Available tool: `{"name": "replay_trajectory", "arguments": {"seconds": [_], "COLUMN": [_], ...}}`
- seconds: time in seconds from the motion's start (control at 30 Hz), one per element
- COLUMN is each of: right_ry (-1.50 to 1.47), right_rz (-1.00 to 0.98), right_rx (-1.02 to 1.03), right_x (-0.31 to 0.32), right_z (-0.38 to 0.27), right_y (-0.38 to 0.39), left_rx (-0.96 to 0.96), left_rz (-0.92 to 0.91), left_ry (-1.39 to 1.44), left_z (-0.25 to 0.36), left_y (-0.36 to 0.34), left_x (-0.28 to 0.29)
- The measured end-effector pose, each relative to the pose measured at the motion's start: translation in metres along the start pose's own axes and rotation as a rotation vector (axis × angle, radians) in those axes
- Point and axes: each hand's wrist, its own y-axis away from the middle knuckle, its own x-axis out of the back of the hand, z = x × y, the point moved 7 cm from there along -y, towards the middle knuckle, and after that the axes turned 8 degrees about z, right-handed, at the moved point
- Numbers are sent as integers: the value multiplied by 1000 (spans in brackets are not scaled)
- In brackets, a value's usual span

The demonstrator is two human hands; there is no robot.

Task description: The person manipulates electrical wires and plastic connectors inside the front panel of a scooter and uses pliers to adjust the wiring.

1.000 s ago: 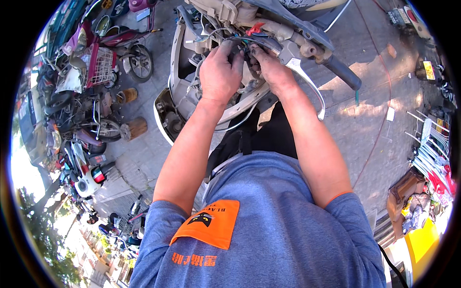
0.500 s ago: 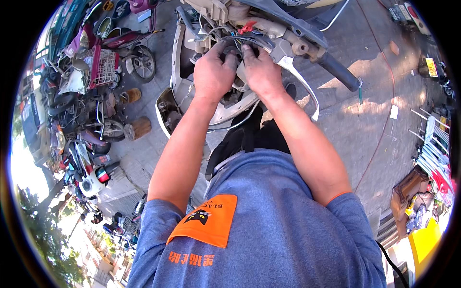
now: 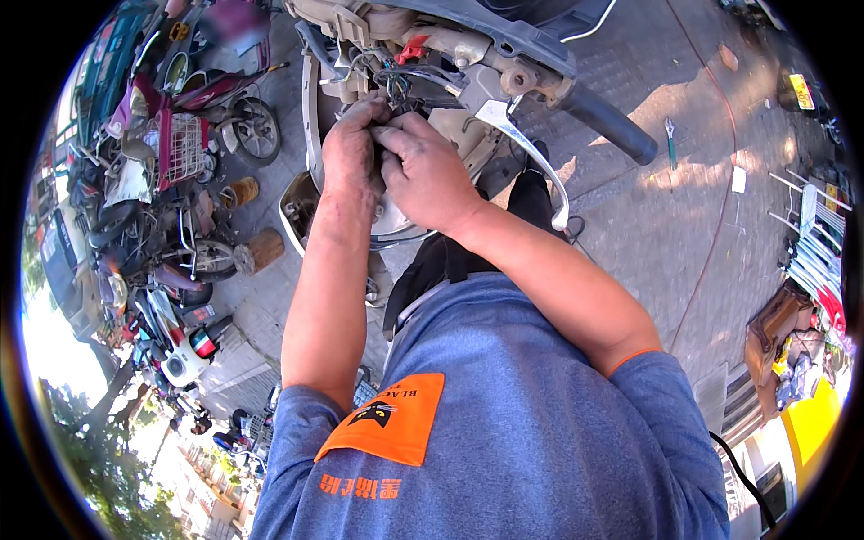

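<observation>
My left hand [image 3: 353,148] and my right hand [image 3: 427,171] meet in front of a scooter's stripped handlebar area. Both have blackened, curled fingers, closed against each other. Whatever lies between the fingertips is hidden. Just beyond them a bundle of thin wires [image 3: 396,83] hangs out below the metal handlebar [image 3: 459,49]. A red connector or wrap [image 3: 413,49] sits on that bar. To the right are a black handlebar grip [image 3: 612,126] and a silver brake lever [image 3: 531,153]. Below my hands the pale front body panel [image 3: 310,117] stands partly covered by my arms.
On the paving at the right lie teal-handled pliers [image 3: 670,144] and a long red hose or cord [image 3: 720,207]. Parked two-wheelers, one with a pink-sided basket [image 3: 184,144], crowd the left, near two wooden stumps [image 3: 258,251]. A brown box [image 3: 776,337] stands far right.
Both hands have moved left and drawn together, pulling back from the wires. My right hand has turned toward the left one. The view has shifted, so the handlebar appears farther left and higher.
</observation>
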Motion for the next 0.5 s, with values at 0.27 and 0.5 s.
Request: {"name": "replay_trajectory", "arguments": {"seconds": [0.27,0.5], "right_ry": [127,-449], "right_rz": [-68,-51], "right_rx": [-413,-491], "right_x": [31,5], "right_z": [56,74], "right_y": [-46,-39], "left_rx": [-32,-137], "left_rz": [-34,-23], "left_ry": [-87,-304], "left_z": [10,13], "left_y": [20,20], "left_x": [-38,-31]}}
